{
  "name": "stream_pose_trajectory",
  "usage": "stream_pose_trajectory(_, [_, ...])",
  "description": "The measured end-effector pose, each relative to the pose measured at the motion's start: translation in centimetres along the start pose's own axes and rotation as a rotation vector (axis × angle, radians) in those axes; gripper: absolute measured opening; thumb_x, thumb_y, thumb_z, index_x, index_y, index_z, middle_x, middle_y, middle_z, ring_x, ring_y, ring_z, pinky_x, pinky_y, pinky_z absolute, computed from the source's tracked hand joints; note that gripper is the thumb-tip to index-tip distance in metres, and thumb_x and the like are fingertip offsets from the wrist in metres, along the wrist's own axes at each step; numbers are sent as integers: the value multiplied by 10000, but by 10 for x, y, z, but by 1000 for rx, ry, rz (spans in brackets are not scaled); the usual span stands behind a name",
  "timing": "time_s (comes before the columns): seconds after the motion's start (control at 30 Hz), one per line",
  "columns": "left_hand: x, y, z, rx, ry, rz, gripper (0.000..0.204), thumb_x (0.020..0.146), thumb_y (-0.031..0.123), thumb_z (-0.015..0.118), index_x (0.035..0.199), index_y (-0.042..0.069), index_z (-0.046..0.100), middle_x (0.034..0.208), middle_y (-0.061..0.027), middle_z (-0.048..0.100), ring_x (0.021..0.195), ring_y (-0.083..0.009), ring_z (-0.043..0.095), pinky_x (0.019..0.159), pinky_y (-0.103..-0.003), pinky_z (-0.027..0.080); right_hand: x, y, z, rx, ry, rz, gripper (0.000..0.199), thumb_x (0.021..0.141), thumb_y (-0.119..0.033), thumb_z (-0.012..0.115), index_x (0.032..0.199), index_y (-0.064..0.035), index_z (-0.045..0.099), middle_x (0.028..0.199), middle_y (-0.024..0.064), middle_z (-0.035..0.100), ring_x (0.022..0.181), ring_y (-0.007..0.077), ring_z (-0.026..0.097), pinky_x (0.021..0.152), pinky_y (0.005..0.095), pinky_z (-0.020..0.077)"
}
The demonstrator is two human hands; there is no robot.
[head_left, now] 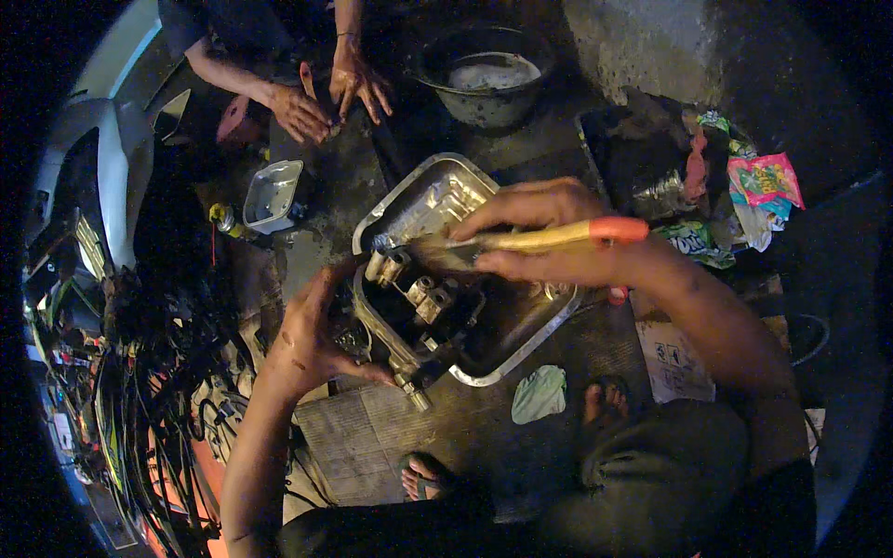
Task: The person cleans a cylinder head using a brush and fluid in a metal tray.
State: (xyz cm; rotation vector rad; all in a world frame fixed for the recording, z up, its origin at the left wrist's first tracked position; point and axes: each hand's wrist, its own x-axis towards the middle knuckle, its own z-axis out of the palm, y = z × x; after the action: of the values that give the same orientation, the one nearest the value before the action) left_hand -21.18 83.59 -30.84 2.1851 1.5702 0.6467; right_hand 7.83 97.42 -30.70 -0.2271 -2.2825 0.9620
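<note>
My left hand (pixel 312 335) grips the near left side of a greasy metal engine part (pixel 430 296), seemingly a cylinder head, holding it tilted over a shallow metal tray (pixel 523 361). In my right hand (pixel 549 206) is a brush (pixel 563 234) with a yellow handle and an orange end. Its blurred bristles are at the top of the engine part, where they appear to touch it. The fingers of that hand wrap round the handle close to the bristles. Some of the tray's floor is hidden under the part and my right hand.
Beyond the tray, another person's hands (pixel 321 104) work near the ground. A dark basin (pixel 488 107) holds cloudy liquid. A small pale container (pixel 273 197) stands left. Motorcycle cables (pixel 121 391) crowd the left side. Wrappers (pixel 765 183) lie right, and a pale green cloth (pixel 539 394) lies near my feet.
</note>
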Motion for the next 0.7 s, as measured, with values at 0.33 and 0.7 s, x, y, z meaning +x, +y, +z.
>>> stream_pose_trajectory(0.33, [0,6,0,23,-23,-69,1163,341,415,941,1293,-30,442,1229,-195,566,1137,-337,565,980,-405,443,11,3,-18,-24,-235,200,246,751,-149,763,980,-79,706,874,58,670,789,176,633,692,292,491])
stream_pose_trajectory(0.7, [2,5,2,27,-42,-20,1173,343,412,942,1314,-3,431,1227,-200,567,1141,-335,566,969,-408,456,38,-20,-13,27,-248,184,214,712,-88,693,903,6,682,842,139,650,814,285,638,715,366,508])
